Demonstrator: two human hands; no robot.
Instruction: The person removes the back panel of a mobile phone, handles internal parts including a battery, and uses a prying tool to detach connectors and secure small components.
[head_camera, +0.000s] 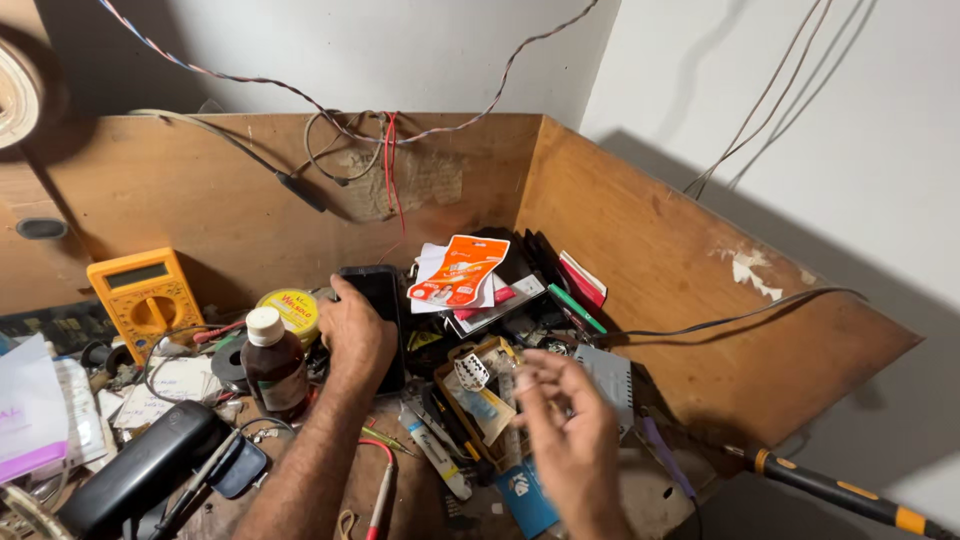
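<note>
Here, on a cluttered wooden table boxed in by plywood walls, the person's left hand lies palm-down over a black rectangular smartphone that stands tilted among the clutter near the middle of the table, its fingers curled around the phone's left edge and clamped on it. The right hand hovers lower and to the right, blurred, with its fingers spread apart and holding nothing that can be made out; it hangs just above a small open cardboard box of odds and ends. Just left of the left wrist stands a brown glass bottle with a white cap, upright, and behind it lies a round yellow tin. Farther left, a yellow digital multimeter leans against the back wall. An orange and white plastic packet rests just to the right of the phone, on top of a heap of papers and cards. At the lower left lies a black elongated case, and at the lower right a screwdriver with a black and yellow handle juts off the table edge. Loose wires hang along the back wall.
</note>
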